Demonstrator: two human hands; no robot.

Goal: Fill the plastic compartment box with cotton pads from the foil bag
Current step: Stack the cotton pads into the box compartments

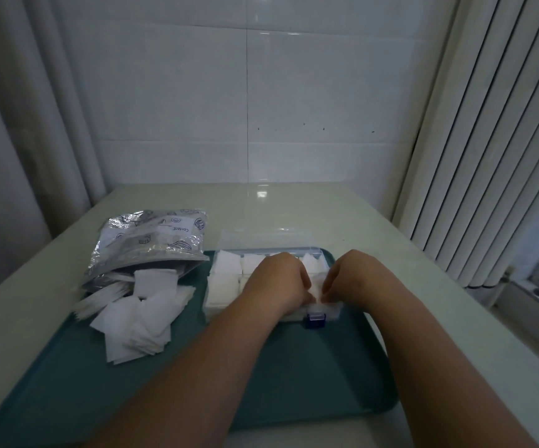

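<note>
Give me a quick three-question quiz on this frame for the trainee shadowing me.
1. True or false: loose cotton pads spill from the foil bag onto the tray.
2. The left hand and right hand meet over: A) the compartment box, at its near right corner; B) the bag's mouth; C) the wall.
3. Fill in: the latch on the box's front edge is ___ in colour.
Key: 1 true; 2 A; 3 blue.
</note>
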